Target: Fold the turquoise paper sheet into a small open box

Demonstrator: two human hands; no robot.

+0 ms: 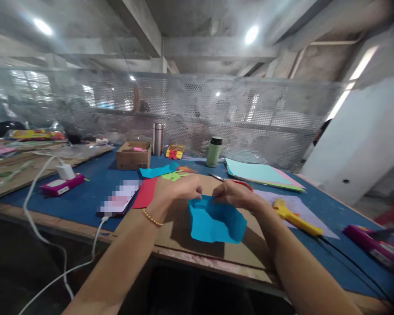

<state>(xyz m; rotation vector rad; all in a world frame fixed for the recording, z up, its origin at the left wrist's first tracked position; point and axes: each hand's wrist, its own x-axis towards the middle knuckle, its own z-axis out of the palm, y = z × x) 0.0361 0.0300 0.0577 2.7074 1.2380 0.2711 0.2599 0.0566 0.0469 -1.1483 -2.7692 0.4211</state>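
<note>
A bent sheet of blue paper (215,223) hangs over the brown cardboard (174,227) near the table's front edge. My left hand (188,188) is closed on its far left edge, the fingers pinched together. On the far right edge, my right hand (234,192) also pinches the sheet, with the fingertips partly hidden behind the paper. Scissors with red handles (243,183) lie just beyond my right hand. Red paper (145,192) is left of my left wrist, with green paper cut-outs (174,176) and another blue piece (159,170) behind it.
A yellow glue gun (297,217) with a black cord rests on lilac paper at right. Coloured sheets (262,171), a green bottle (214,152), a steel flask (157,139) and a cardboard box (133,156) stand or lie farther back. A phone (121,199) with a white cable is at left.
</note>
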